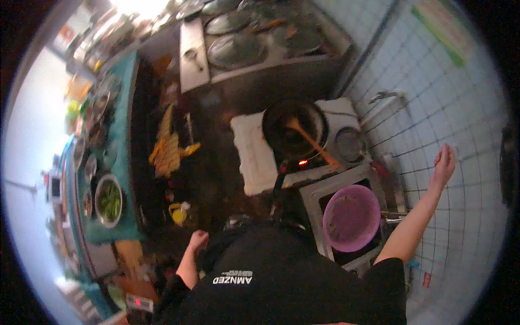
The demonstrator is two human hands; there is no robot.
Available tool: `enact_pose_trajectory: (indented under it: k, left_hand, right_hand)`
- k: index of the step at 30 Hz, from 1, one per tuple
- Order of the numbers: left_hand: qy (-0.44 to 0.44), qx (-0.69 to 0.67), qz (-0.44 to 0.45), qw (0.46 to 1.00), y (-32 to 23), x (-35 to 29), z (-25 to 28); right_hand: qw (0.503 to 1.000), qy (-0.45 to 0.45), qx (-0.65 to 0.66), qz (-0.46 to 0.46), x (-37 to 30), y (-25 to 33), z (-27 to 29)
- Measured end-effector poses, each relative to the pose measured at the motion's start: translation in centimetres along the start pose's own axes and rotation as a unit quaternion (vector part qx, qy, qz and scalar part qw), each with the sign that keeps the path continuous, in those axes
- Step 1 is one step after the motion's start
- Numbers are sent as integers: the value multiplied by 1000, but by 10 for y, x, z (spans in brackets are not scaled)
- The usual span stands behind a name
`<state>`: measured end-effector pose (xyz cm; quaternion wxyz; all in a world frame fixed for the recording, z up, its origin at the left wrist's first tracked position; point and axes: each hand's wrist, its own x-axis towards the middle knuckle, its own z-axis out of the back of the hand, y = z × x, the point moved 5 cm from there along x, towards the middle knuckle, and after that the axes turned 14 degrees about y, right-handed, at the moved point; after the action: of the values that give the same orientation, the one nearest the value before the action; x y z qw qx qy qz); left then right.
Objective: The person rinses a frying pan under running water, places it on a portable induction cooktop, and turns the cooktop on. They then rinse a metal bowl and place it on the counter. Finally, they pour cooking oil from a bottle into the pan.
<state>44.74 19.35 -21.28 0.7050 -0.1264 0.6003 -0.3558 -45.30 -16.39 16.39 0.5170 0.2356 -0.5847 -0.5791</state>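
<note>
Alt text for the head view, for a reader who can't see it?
A person in a black shirt holds their right hand out by a tiled wall, left hand near the body, both apparently empty. Ahead, a wooden spatula rests in a black pan; a purple basin sits nearer.

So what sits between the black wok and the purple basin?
In the head view, the handle of the wooden spatula juts from the black wok into that stretch; then comes the edge of the grey metal stove under the purple basin.
</note>
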Motion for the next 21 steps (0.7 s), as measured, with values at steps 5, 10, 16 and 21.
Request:
enact_pose_trajectory:
  k: [5, 10, 16, 21]
  left_hand:
    - [-29, -152, 123, 980, -4, -53, -10]
    - [-50, -197, 172, 964, 47, -95, -18]
    - [-64, -150, 174, 971, 117, -118, -24]
    - [-30, -265, 139, 954, 167, -107, -8]
  right_hand:
    - [983, 141, 55, -100, -110, -10, -192]
    - [896, 428, 21, -116, -251, 10, -381]
    - [725, 671, -41, -151, -364, 33, -473]
    - [697, 679, -186, -133, -400, 35, -503]
